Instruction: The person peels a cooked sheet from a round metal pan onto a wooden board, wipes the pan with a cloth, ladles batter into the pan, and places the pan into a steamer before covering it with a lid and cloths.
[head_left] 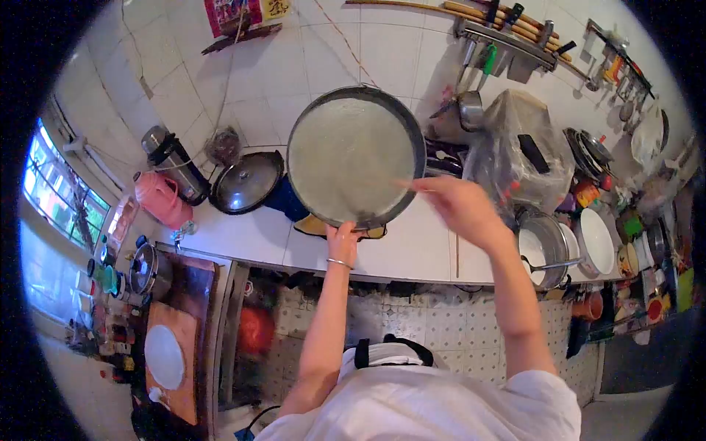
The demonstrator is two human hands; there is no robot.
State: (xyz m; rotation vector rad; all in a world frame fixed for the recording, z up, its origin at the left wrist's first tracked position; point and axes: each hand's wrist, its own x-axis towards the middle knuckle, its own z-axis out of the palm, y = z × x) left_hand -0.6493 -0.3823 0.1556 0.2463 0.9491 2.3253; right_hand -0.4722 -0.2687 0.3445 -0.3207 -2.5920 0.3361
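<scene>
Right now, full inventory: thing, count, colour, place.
Round pan: 1, dark rim, pale inside, centre
Yellow piece: 1, yellow, under pan's near edge
Glass lid: 1, dark, left of pan
Pink jug: 1, pink, left on counter
Flask: 1, silver/black, beside jug
Lidded pot: 1, dark, far left
Wrapped bulk: 1, clear plastic, right of pan
Metal pot: 1, silver, right on counter
White bowls: at least 2, white, right of metal pot
Utensil rack: 1, metallic, wall, upper right
Board: 1, brown, lower left
Disc: 1, white, on board
Small clutter: uncountable, mixed, far left and right
Left hand: 1, bare, at pan's near edge
Right hand: 1, bare, blurred, at pan's right
Shirt: 1, white, bottom
</scene>
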